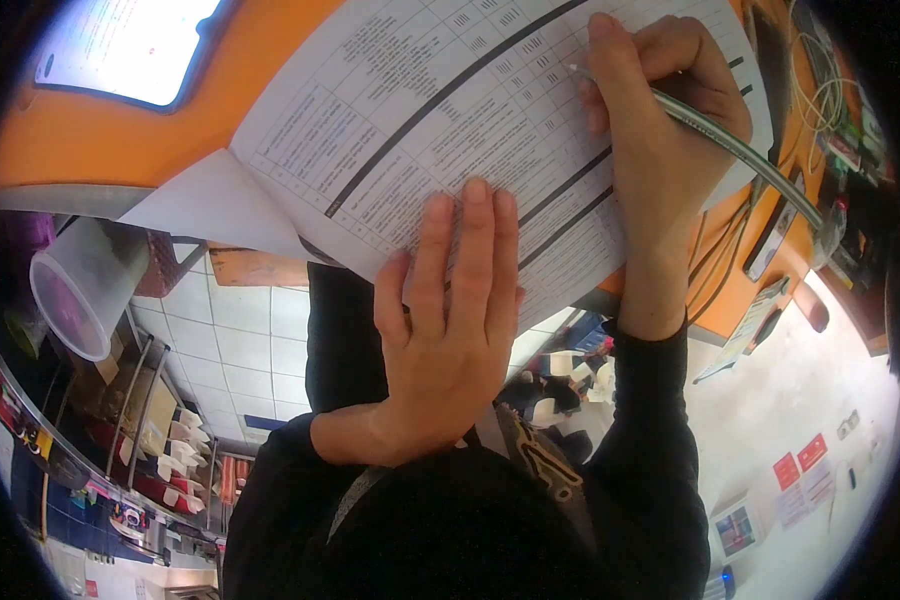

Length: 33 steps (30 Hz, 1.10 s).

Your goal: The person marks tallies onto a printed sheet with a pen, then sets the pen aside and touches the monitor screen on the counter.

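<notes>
A printed form [370, 130] with table rows, dark bars and handwritten tally marks lies on the orange desk. Its lower left corner curls up and hangs over the desk edge. My left hand [455, 290] rests flat on the lower part of the sheet, fingers stretched out. Near the upper right of the form, my right hand [675, 110] grips a slim pen [735, 147] between thumb and fingers. The pen's tip is by the tally columns; whether it touches the paper I cannot tell.
A device with a lit screen [130, 45] lies on the orange desk [80, 140] at the upper left. Cables [820, 85] and assorted items crowd the right side. A translucent plastic container [80, 290] is at the left, above metal shelving [135, 400] with boxes.
</notes>
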Each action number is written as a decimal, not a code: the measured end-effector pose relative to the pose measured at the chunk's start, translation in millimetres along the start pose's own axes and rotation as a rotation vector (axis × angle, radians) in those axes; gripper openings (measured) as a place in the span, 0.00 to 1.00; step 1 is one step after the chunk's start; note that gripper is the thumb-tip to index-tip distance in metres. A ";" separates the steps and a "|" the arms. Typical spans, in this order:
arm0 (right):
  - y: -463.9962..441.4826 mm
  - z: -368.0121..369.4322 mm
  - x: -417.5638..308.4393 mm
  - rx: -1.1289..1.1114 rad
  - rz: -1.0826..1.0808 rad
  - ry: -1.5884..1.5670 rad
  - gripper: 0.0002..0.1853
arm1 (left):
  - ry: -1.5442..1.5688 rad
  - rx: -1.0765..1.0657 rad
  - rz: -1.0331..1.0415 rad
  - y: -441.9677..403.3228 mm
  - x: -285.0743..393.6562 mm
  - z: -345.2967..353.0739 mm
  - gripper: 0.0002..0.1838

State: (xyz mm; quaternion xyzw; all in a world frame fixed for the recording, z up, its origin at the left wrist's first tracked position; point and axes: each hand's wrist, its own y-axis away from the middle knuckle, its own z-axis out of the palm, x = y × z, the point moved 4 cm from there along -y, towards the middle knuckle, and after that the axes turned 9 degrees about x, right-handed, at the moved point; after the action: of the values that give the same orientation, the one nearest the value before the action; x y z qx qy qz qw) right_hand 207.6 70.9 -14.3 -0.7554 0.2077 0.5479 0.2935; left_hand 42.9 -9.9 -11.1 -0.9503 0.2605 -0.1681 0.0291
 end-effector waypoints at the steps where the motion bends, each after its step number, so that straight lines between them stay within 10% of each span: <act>1: -1.3 0.4 -0.1 0.038 0.081 -0.015 0.13 | 0.000 0.001 0.000 0.3 -1.1 0.2 0.27; 33: -6.3 0.1 -0.3 -0.007 -0.061 0.052 0.11 | 0.016 0.042 0.080 0.6 -1.4 3.1 0.27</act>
State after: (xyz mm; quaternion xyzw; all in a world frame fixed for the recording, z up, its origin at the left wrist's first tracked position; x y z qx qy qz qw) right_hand 211.4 75.6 -12.7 -0.7764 0.1901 0.5197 0.3018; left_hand 42.5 -9.9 -14.5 -0.9370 0.2949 -0.1797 0.0535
